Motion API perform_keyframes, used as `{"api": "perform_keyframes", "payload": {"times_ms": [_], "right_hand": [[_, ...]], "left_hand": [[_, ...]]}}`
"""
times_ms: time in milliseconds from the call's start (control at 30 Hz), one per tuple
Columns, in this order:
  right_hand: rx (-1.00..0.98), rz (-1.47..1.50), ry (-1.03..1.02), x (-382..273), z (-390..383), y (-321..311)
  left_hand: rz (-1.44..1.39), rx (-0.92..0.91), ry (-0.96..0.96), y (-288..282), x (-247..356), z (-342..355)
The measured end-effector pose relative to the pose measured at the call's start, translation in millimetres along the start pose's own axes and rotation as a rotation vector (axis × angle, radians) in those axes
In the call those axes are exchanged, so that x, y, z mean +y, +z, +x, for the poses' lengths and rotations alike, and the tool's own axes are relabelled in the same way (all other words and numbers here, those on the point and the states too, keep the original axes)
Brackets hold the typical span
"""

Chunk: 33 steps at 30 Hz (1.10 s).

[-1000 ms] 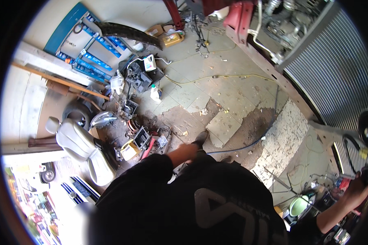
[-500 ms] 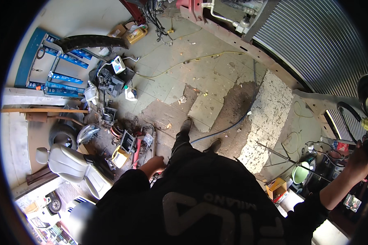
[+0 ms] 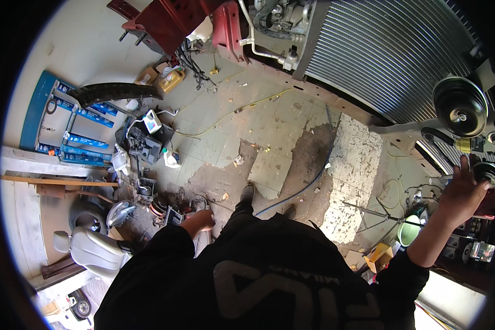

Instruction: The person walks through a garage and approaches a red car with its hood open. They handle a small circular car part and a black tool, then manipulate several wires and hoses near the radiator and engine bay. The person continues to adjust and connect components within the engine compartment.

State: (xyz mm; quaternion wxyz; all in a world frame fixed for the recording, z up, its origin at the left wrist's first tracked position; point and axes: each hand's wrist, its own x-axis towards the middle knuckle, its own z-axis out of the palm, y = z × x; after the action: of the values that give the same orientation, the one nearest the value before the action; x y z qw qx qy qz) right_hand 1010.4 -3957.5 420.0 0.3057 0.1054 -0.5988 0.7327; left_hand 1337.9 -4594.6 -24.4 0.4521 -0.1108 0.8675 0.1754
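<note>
At the far right my right hand [image 3: 461,193] reaches to a small black round part [image 3: 487,173] at the front of a vehicle. Its fingers and thumb lie around that part's near side. Just above is a larger black disc-shaped part [image 3: 460,107] with a bolt in its middle. Beside both, a ribbed metal radiator [image 3: 385,60] fills the upper right. My left hand [image 3: 202,221] hangs by my left side with its fingers curled closed. Any object inside the fist is hidden from view. Loose parts on the floor lie below it.
A grey car seat [image 3: 96,253], a tyre [image 3: 87,217] and a headlight [image 3: 120,213] sit at left. Bottles, including a white jug [image 3: 152,121], stand near the blue rack [image 3: 36,110]. A blue hose [image 3: 302,190] crosses the floor. At right are a green basin [image 3: 408,231] and a cardboard box [image 3: 379,257].
My view has shifted, bringing more of the vehicle's front and a red metal part into sight at the top. My right hand and the round parts show more clearly. My left hand stays closed.
</note>
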Motion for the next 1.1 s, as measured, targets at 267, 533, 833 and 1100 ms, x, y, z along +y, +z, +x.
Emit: {"api": "perform_keyframes", "payload": {"times_ms": [267, 533, 833, 1100], "right_hand": [[0.302, -0.386, -0.022, -17, -39, 68], [0.349, -0.32, -0.03, -14, -57, 53], [0.498, -0.195, 0.065, -15, -76, 40], [0.322, -0.305, 0.53, 66, -173, 1]], "left_hand": [[0.053, -0.01, 0.022, -30, -10, 19], [0.097, -0.03, 0.114, -45, -5, 50], [0.238, -0.014, 0.248, -98, 10, 90], [-0.15, 0.212, 0.21, -120, 48, 122]]}}
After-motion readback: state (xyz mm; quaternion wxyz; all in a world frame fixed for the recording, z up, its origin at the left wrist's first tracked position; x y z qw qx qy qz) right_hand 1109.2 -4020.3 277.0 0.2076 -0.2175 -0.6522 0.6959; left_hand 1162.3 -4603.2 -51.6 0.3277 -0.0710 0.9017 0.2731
